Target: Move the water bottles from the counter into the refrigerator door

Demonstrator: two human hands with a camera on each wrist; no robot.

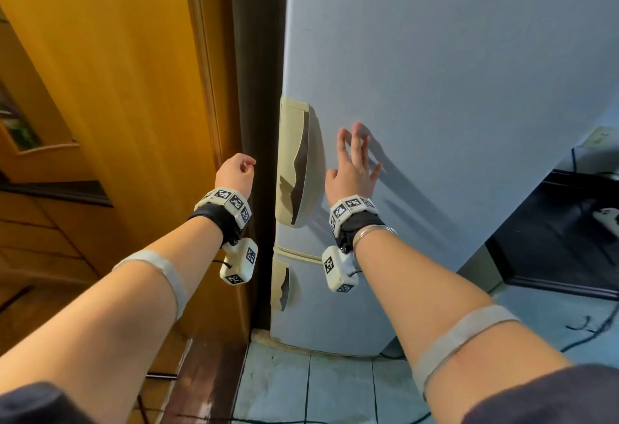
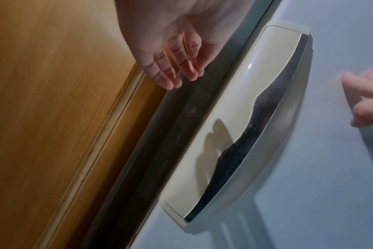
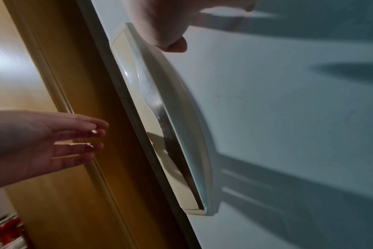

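Note:
No water bottle shows in any view. The pale blue refrigerator door (image 1: 435,88) is closed, with a cream handle (image 1: 294,162) along its left edge. My left hand (image 1: 236,170) hovers left of the handle, in front of the dark gap beside the refrigerator. It is empty, and its fingers (image 2: 170,70) are relaxed and nearly straight. My right hand (image 1: 355,159) is spread flat just right of the handle, fingertips at the door's surface, holding nothing. Whether it touches the door I cannot tell. The handle (image 3: 160,126) lies between both hands in the right wrist view.
A yellow wooden door (image 1: 117,88) stands close on the left. A second, lower handle (image 1: 281,284) sits below the first. A dark low cabinet (image 1: 562,239) with a white power strip is on the right. Cables (image 1: 589,330) trail over the tiled floor.

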